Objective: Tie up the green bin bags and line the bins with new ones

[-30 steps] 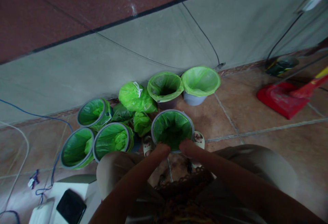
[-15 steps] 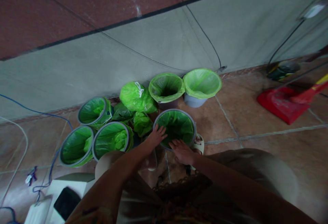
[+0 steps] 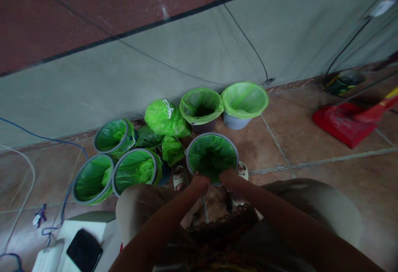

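The person is working at the near rim of a green-lined bin point(image 3: 212, 134), which is standing on the tiled floor point(image 3: 298, 135) between the slippers point(image 3: 243, 171), just in front of two lined bins point(image 3: 237, 121) by the wall point(image 3: 174, 52). The left hand point(image 3: 201, 183) and the right hand point(image 3: 229, 179) are meeting that rim side by side, slightly apart; their fingers are seemingly curling, but the tips are not showing clearly, so whether they are gripping the liner point(image 3: 198, 152) or only resting on it, one cannot tell. The step in hand is probably the handling of the liner along the rim; any next move is likely calling for even pressure from both sides, without tipping the bin. Its round mouth is facing upward, and its long axis is running roughly upright, the base hiding from view.
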Tool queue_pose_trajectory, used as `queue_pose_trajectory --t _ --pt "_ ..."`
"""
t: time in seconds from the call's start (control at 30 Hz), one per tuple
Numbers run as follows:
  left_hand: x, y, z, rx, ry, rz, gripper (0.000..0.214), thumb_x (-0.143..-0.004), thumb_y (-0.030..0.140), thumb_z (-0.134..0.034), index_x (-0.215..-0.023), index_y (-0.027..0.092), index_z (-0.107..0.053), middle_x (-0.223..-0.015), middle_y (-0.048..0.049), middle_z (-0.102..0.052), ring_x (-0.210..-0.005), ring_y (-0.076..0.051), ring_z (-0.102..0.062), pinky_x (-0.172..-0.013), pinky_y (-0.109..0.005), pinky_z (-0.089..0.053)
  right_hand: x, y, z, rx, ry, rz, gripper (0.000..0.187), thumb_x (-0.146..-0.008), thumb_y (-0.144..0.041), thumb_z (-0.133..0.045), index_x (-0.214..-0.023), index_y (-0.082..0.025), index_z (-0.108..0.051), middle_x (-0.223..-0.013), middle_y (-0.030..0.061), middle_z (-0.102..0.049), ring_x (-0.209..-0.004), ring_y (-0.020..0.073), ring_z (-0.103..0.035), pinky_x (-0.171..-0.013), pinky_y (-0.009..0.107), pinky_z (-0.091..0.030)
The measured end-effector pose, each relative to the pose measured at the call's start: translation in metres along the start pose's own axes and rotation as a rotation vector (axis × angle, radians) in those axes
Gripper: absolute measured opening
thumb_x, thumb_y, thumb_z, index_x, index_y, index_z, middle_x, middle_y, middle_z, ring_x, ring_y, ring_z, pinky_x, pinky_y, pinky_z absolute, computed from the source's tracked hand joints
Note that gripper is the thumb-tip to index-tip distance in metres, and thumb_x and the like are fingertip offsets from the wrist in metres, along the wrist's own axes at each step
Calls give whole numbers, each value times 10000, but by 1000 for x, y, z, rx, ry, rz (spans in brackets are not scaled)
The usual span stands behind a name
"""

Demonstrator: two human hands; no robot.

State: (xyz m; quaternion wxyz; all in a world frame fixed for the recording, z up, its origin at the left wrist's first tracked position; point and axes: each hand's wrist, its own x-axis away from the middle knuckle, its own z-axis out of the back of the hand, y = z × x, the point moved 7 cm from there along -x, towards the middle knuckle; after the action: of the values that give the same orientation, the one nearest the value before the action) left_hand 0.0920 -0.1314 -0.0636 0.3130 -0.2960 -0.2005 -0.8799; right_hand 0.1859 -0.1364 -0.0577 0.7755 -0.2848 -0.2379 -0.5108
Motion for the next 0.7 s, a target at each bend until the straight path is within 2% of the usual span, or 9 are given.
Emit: queue_pose_trajectory --t 0.13,0.27,0.33,0.43,0.5,0.57,0.63,0.7 --pt "-6 -4 4 -38 54 -3 275 -885 112 -459 -1040 133 -685 -1031 -136 -722 -1016 -247 -656 -1103 -564 -323 -2 5 3 16 0 -22 365 -586 -52 -746 -951 -65 -754 -1022 233 -726 -1003 378 -677 -972 532 -434" --pt "-3 -17 8 -119 81 -30 251 -882 100 -485 -993 132 -708 -973 -134 -730 -1007 -254 -648 -1118 -611 -271 1 2 10 -22 64 59 465 -602 -110 -780 -1063 -85 -721 -1104 221 -703 -1048 363 -658 -969 490 -446" --pt "2 -30 11 -187 107 -36 248 -873 100 -507 -997 136 -719 -1032 -142 -720 -1107 -274 -609 -1139 -615 -231 4 0 15 -69 123 131 549 -636 -163 -785 -1173 -132 -677 -1185 200 -676 -1087 335 -643 -966 442 -456" --pt "11 -54 20 -272 125 -75 236 -826 103 -583 -996 153 -739 -1270 -159 -637 -1317 -324 -461 -1157 -630 -159 7 4 22 -101 201 155 666 -660 -209 -787 -1295 -161 -594 -1280 176 -627 -1151 306 -606 -992 399 -442" --pt "17 -67 28 -300 116 -82 295 -788 82 -619 -1044 174 -734 -1399 -149 -551 -1384 -332 -383 -1163 -623 -134 9 8 24 -78 218 119 641 -661 -171 -766 -1279 -134 -599 -1248 180 -638 -1142 301 -605 -984 385 -441" --pt "22 -74 38 -306 120 -35 402 -799 75 -603 -1180 178 -681 -1466 -162 -479 -1406 -333 -352 -1157 -622 -140 10 8 26 -33 222 99 546 -676 -100 -703 -1218 -102 -633 -1169 187 -666 -1104 300 -621 -967 384 -445" --pt "25 -70 46 -280 128 34 459 -833 95 -570 -1287 150 -607 -1463 -206 -464 -1387 -346 -375 -1134 -633 -179 8 2 30 11 239 110 463 -696 -46 -631 -1157 -80 -662 -1117 193 -677 -1081 298 -629 -981 404 -433" --pt "22 -52 45 -198 103 46 462 -833 130 -580 -1295 124 -586 -1392 -231 -522 -1323 -353 -448 -1102 -621 -254 3 -6 32 43 234 138 422 -709 -36 -614 -1126 -59 -674 -1114 206 -672 -1087 306 -623 -1021 445 -402"
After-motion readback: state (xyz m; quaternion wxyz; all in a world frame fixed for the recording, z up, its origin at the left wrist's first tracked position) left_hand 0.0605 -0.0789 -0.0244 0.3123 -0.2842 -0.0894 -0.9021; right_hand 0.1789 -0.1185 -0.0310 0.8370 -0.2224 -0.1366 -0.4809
